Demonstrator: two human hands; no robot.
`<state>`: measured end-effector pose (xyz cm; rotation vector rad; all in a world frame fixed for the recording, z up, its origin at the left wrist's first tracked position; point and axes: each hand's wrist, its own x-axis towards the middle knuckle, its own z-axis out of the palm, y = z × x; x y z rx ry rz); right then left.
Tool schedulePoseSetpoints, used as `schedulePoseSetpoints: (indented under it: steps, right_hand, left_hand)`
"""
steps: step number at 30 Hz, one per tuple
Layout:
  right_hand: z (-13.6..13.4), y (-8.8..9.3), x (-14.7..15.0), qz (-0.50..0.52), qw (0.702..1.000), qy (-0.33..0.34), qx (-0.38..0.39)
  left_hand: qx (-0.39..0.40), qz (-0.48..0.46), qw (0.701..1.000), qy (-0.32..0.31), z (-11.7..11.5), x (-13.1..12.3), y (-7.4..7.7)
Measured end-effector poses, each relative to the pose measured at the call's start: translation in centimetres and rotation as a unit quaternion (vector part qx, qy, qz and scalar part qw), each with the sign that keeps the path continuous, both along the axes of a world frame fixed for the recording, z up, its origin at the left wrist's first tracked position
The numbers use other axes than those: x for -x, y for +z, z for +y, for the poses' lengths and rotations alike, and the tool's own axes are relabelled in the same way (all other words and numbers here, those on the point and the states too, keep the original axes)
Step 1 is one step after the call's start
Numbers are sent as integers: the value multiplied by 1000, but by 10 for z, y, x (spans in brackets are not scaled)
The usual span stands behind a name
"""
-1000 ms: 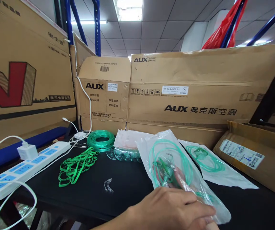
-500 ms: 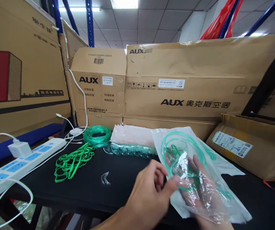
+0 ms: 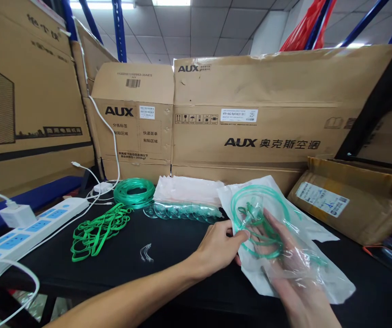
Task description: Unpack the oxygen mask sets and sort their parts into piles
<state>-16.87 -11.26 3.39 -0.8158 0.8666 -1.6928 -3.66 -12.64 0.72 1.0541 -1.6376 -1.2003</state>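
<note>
A clear plastic bag with white backing lies at the right of the black table. Inside it show coiled green tubing and a small clear piece with green parts. My left hand pinches the bag's left edge between thumb and fingers. My right hand is inside the bag, seen through the clear film, its fingers stretched beside the tubing; whether they grip it is unclear. Behind my left hand, clear green-tinted masks lie in a row against a stack of white bags.
Green tubing coil, tangled green straps and thin clear strips lie on the black table. A power strip with white cables is at left. Cardboard boxes stand behind; a taped parcel is at right.
My left hand has moved up and right and closed on the bag's left edge. Inside the bag, my right hand has shifted slightly. The view has turned a little to the right.
</note>
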Motion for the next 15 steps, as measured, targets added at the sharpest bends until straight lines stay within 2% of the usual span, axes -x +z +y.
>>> schedulePoseSetpoints:
  steps: [3,5,8,11,13,15]
  right_hand:
    - [5,4,0,-53,998,-26,-35]
    - [11,7,-3,-81,995,-53,-22]
    - [21,9,-7,-79,994,-69,27]
    - [31,7,-5,-59,994,-80,53]
    - [37,6,3,-34,989,-127,67]
    - [42,7,14,0,970,-211,117]
  left_hand:
    - [35,2,998,43,-4,8,10]
    - [54,9,997,59,-12,13,19]
    - [74,24,994,82,-33,22,38]
    - [62,41,992,98,-64,32,55]
    - [38,55,993,95,-83,43,61]
    - [6,69,994,84,-100,59,63]
